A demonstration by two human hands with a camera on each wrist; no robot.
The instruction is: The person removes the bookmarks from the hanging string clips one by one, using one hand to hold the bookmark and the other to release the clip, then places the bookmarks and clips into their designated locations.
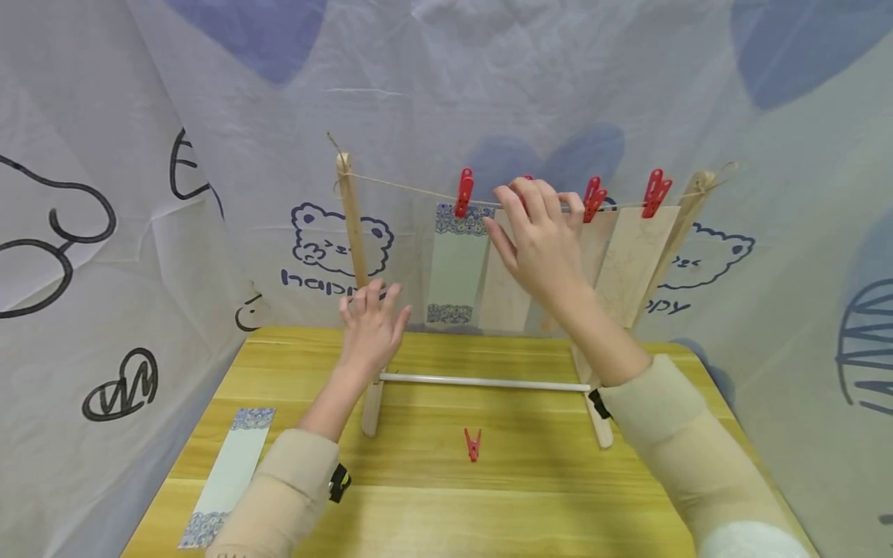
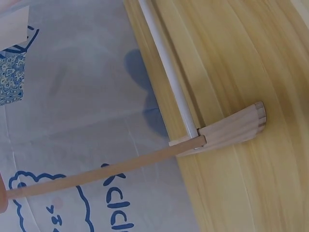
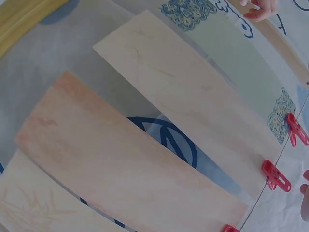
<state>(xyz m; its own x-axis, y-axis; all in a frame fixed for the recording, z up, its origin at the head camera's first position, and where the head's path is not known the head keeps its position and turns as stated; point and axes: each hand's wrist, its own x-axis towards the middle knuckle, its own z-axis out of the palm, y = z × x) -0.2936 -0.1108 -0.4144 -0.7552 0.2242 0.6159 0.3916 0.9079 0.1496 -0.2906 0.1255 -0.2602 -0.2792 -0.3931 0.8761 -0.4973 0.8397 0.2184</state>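
Right hand [image 1: 544, 242], fingers loosely bent and holding nothing, hovers just beside the string [image 1: 412, 187], where red clips [image 1: 463, 194] hold four hanging strips [image 1: 456, 267]. Left hand [image 1: 370, 327] is relaxed, fingers apart, near the wooden post [image 1: 354, 221]. Another patterned strip [image 1: 232, 461] and a loose clip [image 1: 474, 446] lie on the tabletop [image 1: 432, 504].

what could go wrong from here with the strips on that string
The right hand is right by the string, so it might bump a red clip and loosen a strip. Each hanging strip seems held by just one clip, so a single slip could drop it. The left hand is close to the left wooden post; a knock there might shake the whole row.
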